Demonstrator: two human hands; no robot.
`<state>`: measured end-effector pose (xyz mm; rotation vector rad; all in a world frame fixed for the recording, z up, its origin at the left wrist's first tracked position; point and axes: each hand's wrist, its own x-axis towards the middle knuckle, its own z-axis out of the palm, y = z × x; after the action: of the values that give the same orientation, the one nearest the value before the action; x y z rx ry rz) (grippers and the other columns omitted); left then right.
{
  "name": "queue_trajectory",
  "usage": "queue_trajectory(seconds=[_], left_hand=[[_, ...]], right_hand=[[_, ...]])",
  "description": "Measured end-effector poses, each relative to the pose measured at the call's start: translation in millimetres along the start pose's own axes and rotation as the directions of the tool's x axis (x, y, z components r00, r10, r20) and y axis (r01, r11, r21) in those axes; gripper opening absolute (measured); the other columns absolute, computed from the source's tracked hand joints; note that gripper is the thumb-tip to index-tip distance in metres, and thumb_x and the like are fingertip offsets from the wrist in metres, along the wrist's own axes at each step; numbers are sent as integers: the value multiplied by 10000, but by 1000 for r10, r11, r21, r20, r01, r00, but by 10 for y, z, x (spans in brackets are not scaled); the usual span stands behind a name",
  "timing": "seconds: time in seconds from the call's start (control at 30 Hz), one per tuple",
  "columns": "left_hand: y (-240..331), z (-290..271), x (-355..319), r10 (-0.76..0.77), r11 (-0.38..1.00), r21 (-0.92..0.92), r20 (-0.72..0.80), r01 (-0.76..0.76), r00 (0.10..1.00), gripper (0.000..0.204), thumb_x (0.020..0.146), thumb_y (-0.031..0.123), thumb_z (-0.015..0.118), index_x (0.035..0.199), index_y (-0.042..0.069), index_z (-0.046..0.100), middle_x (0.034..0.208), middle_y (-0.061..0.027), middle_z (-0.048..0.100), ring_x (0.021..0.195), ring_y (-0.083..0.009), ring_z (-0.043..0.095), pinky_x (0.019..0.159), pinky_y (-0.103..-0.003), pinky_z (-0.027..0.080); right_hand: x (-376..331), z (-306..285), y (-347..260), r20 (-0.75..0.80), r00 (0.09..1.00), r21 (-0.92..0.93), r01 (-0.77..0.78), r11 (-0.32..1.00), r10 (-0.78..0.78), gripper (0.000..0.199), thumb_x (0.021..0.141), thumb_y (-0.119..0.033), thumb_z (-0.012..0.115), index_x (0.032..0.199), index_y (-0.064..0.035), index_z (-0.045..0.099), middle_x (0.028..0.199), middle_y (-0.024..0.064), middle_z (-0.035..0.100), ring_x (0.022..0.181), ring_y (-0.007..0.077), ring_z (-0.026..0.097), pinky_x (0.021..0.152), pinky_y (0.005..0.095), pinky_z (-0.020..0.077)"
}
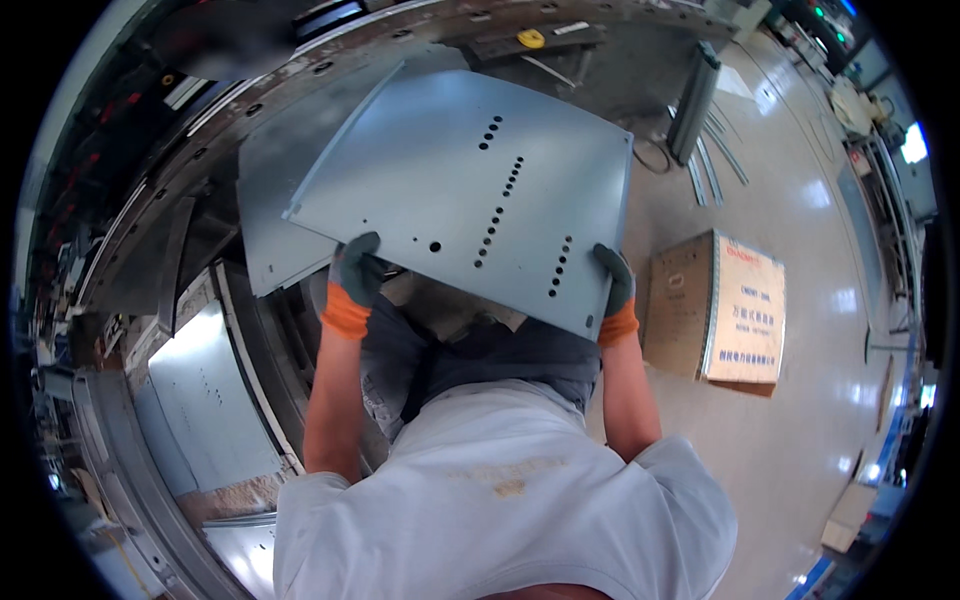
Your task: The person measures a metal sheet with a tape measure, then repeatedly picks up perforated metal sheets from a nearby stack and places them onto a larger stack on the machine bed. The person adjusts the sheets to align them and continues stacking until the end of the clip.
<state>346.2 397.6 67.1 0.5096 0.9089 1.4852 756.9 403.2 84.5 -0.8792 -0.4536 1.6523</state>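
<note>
A wide grey sheet metal panel [400, 170] with bent edges and rows of round holes is held tilted in front of me. My left hand [355, 270], in a dark glove with an orange cuff, grips its near edge left of the middle. At the panel's near right corner, my right hand [616, 280], gloved alike, is closed on the edge. The thumbs show on top, while the fingers beneath are mostly hidden. Behind and left of this panel, partly covered by it, a second metal sheet [262, 225] rests by the machine.
A long machine bed [300, 75] runs along the far left side. A yellow tape measure [531, 39] lies on a ledge at the back. To my right, a cardboard box [680, 300] stands on the floor. More metal sheets [215, 390] lie at lower left.
</note>
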Motion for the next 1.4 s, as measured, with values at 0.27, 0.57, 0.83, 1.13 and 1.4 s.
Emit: queue_trajectory(seconds=[0.27, 0.57, 0.83, 1.13, 1.4], left_hand=[[427, 88, -738, 207, 978, 21, -153, -206, 966, 438, 973, 256, 644, 1354, 51, 574, 1213, -136, 665, 1067, -265, 665, 859, -429, 557], [928, 36, -607, 223, 916, -242, -355, -319, 908, 318, 880, 88, 674, 1187, 23, 624, 1004, -122, 699, 822, -261, 686, 653, -363, 552], [869, -399, -71, 264, 925, -212, -238, -315, 935, 303, 873, 74, 654, 1173, 43, 642, 1038, -110, 700, 904, -261, 711, 713, -364, 593], [853, -421, 500, 208, 885, -405, -96, -229, 973, 301, 916, 69, 601, 1214, 41, 634, 1145, -111, 706, 997, -276, 721, 769, -411, 623], [677, -424, 704, 235, 857, -438, -133, -270, 963, 150, 931, 94, 598, 1047, 25, 660, 1023, -101, 696, 932, -286, 719, 711, -429, 634]], right_hand=[[418, 463, -108, 231, 970, -41, -62, 997, 70, 541, 877, -207, 613, 1353, 42, 539, 1173, 197, 673, 1046, 300, 687, 914, 415, 575], [1415, 1118, -191, 371, 912, -168, -118, 979, 174, 416, 909, -204, 650, 1250, 33, 627, 1090, 175, 709, 947, 280, 714, 830, 418, 597], [2195, 1574, -407, 398, 892, -203, -142, 969, 214, 324, 925, -202, 665, 1152, 28, 682, 1014, 138, 723, 843, 247, 731, 733, 374, 618], [2777, 1958, -384, 500, 865, -39, -29, 999, 45, 434, 995, -307, 619, 1308, -6, 615, 1221, 129, 688, 1062, 247, 690, 940, 383, 575], [2471, 1590, -315, 700, 713, 246, -279, 928, 29, 818, 996, -659, 451, 1527, -38, 424, 1521, 181, 494, 1386, 333, 494, 1168, 500, 387]])
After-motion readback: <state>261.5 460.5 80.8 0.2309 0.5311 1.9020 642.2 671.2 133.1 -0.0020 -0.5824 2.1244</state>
